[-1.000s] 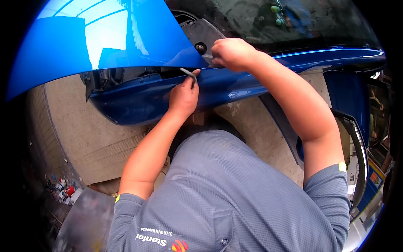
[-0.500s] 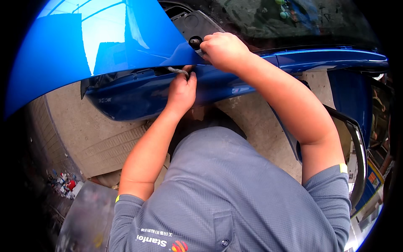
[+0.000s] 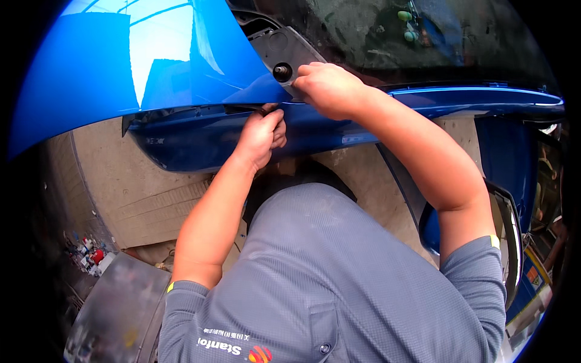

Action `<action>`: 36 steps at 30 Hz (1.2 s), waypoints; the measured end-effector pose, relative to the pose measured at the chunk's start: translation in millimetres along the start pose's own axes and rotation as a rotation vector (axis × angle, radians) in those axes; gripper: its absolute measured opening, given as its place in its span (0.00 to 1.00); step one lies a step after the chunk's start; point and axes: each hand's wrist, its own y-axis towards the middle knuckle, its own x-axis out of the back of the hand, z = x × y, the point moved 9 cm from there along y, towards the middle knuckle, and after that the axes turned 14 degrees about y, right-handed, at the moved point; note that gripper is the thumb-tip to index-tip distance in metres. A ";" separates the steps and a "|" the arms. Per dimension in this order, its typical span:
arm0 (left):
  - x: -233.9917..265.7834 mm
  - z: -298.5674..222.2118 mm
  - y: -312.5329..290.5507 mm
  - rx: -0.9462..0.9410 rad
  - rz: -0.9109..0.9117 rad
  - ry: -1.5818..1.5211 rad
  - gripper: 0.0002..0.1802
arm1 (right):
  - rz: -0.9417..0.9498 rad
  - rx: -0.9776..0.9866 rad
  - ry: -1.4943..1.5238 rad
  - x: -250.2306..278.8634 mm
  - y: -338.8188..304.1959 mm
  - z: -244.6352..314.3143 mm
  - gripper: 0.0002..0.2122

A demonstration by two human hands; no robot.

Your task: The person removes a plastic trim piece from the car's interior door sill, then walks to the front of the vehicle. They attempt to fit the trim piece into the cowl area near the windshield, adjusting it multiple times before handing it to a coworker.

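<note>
A blue car's raised hood (image 3: 91, 78) overhangs the gap along its blue fender (image 3: 206, 142). My left hand (image 3: 261, 138) is closed at that gap, under the hood's edge. A small dark piece shows at its fingertips, too hidden to name. At the hood's rear corner, my right hand (image 3: 330, 89) is closed with its fingertips by the black plastic cowl panel (image 3: 296, 48). Whatever it grips, if anything, is hidden. Just left of those fingertips, a metal wiper spindle (image 3: 281, 72) stands in a round hole in the panel.
The windshield (image 3: 375, 36) stretches away beyond the cowl. An open blue door (image 3: 505, 145) and its window frame (image 3: 514, 242) stand to my right. At lower left are a dark grey panel (image 3: 118, 308) and a pile of small clutter (image 3: 92, 257). Concrete floor (image 3: 139, 187) lies below the fender.
The grey, rod-like piece that showed at my left fingers is now out of sight, and the left hand has turned. My right hand has shifted slightly right and toward me, uncovering more of the spindle.
</note>
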 end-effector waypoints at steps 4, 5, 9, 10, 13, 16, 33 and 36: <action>-4.7 3.5 3.1 -0.032 0.002 -0.122 0.03 | -0.041 -0.002 0.109 4.3 -2.0 -1.8 0.09; -6.3 3.0 2.6 -0.029 -0.006 -0.131 0.02 | -0.039 0.003 0.112 3.9 -1.9 -2.8 0.09; -9.7 3.9 1.0 -0.011 -0.046 -0.155 0.04 | -0.033 0.016 0.116 1.3 -0.1 -6.2 0.07; -9.1 5.6 1.0 -0.003 -0.061 -0.160 0.05 | -0.031 0.019 0.117 0.6 0.8 -5.8 0.07; -10.7 10.5 2.3 0.005 -0.103 -0.141 0.01 | -0.022 0.003 0.126 -0.1 -0.1 -7.3 0.05; -3.1 10.3 4.3 0.010 -0.153 -0.018 0.01 | -0.054 0.041 0.135 4.2 0.4 -3.2 0.05; -0.4 12.8 3.4 0.063 -0.149 -0.011 0.08 | -0.032 -0.064 0.144 24.2 -24.6 -21.4 0.12; -5.0 9.7 1.3 0.051 -0.158 0.008 0.11 | -0.021 -0.016 0.038 17.7 -22.4 -12.8 0.12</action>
